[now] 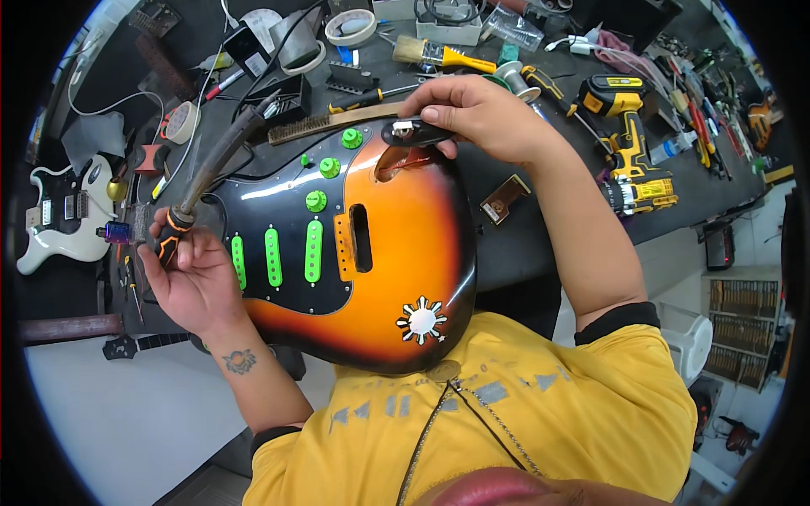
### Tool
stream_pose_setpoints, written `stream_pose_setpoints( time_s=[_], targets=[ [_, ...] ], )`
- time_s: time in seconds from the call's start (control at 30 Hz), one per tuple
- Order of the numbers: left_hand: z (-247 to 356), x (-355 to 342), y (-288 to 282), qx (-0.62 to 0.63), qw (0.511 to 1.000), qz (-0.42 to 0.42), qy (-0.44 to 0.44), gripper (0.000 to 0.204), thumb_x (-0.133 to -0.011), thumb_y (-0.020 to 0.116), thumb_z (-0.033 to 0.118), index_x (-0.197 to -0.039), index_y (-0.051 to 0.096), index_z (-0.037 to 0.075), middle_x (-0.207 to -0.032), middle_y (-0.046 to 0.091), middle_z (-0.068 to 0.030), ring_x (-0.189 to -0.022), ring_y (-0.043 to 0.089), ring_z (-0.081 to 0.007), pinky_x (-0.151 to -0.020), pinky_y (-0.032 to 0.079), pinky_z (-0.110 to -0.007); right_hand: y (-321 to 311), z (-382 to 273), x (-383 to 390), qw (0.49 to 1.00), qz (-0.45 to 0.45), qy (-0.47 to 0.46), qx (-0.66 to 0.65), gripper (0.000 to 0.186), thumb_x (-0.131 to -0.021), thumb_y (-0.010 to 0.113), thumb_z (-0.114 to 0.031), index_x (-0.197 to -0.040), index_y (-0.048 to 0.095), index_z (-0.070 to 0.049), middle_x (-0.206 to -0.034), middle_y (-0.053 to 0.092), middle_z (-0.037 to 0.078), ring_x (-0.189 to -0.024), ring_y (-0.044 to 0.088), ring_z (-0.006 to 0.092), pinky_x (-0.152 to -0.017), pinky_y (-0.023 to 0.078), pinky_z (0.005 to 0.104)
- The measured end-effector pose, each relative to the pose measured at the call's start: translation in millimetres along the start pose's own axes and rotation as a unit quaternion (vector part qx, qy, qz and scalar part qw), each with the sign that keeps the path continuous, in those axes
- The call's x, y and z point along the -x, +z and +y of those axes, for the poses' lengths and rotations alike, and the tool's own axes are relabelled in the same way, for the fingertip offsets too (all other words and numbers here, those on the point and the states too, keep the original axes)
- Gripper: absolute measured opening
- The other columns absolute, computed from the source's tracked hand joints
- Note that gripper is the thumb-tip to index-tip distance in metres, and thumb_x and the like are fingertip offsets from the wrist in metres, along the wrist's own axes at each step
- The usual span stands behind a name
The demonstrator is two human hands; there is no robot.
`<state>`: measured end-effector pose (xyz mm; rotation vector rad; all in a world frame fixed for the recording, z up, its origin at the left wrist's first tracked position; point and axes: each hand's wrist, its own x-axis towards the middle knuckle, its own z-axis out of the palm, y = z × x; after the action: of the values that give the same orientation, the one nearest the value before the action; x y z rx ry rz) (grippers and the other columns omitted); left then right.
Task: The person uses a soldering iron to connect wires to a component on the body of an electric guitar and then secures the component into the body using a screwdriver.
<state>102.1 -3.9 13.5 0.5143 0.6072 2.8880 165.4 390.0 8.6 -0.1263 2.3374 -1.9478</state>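
An electric guitar body [405, 244] in orange-to-black sunburst leans against my yellow shirt. Its black pickguard [253, 198] carries green knobs and green pickup covers. My left hand [198, 282] grips the black-and-orange handle of what looks like a soldering iron [221, 158], its long metal barrel slanting up and away over the pickguard. Between the thumb and fingers of my right hand [477, 114] is a black oval jack plate [418, 133], tilted so the metal jack on it shows. Below the plate, red wire shows in the body's open jack cavity [396, 163].
A wooden-handled wire brush [316, 125] lies just beyond the guitar. To the right stand a yellow cordless drill [629, 143] and a small brown-and-gold packet [504, 200]. Solder spools, a paintbrush [443, 55] and tools crowd the far bench. A white guitar [63, 215] lies left.
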Motion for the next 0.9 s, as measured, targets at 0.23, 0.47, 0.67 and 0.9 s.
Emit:
stream_pose_setpoints(
  time_s=[0.23, 0.47, 0.67, 0.9],
  targets=[
    [-2, -6, -1, -0.011, 0.999, -0.020, -0.023, 0.038, -0.105, 0.059, 0.021, -0.127, 0.052, -0.010, -0.123, 0.062, -0.0241, -0.072, 0.050, -0.0159, -0.074, 0.043, -0.029, -9, -1, 2, 0.999, 0.038, -0.006, 0.009, 0.019, -0.103, 0.056, -0.010, -0.111, 0.071, -0.002, -0.091, 0.068, 0.001, -0.063, 0.052, 0.0070, -0.064, 0.046, 0.0239],
    [-9, -7, 6, 0.007, 0.999, -0.022, -0.046, 0.040, -0.105, 0.060, 0.020, -0.128, 0.052, -0.011, -0.125, 0.062, -0.0259, -0.071, 0.049, -0.0155, -0.073, 0.044, -0.029, -14, 11, -2, 0.995, 0.003, 0.082, -0.050, 0.019, -0.103, 0.057, -0.009, -0.113, 0.071, -0.002, -0.096, 0.067, 0.001, -0.070, 0.053, 0.0058, -0.065, 0.046, 0.0187],
    [-5, -6, 2, 0.001, 0.999, -0.026, -0.045, 0.040, -0.105, 0.060, 0.021, -0.128, 0.051, -0.010, -0.123, 0.061, -0.0249, -0.071, 0.050, -0.0153, -0.073, 0.044, -0.030, -13, 14, -2, 0.985, 0.045, 0.102, -0.129, 0.023, -0.103, 0.057, -0.011, -0.113, 0.073, 0.001, -0.091, 0.067, 0.002, -0.068, 0.055, 0.0071, -0.065, 0.051, 0.0220],
    [-6, -4, 8, -0.022, 0.999, 0.016, -0.042, 0.024, -0.105, 0.058, 0.023, -0.114, 0.048, 0.003, -0.114, 0.054, -0.0105, -0.069, 0.052, -0.0166, -0.071, 0.041, -0.032, -17, 15, -1, 0.980, 0.039, 0.113, -0.159, 0.022, -0.101, 0.055, -0.008, -0.109, 0.073, 0.002, -0.092, 0.067, 0.004, -0.067, 0.054, 0.0076, -0.063, 0.051, 0.0220]
  ],
)
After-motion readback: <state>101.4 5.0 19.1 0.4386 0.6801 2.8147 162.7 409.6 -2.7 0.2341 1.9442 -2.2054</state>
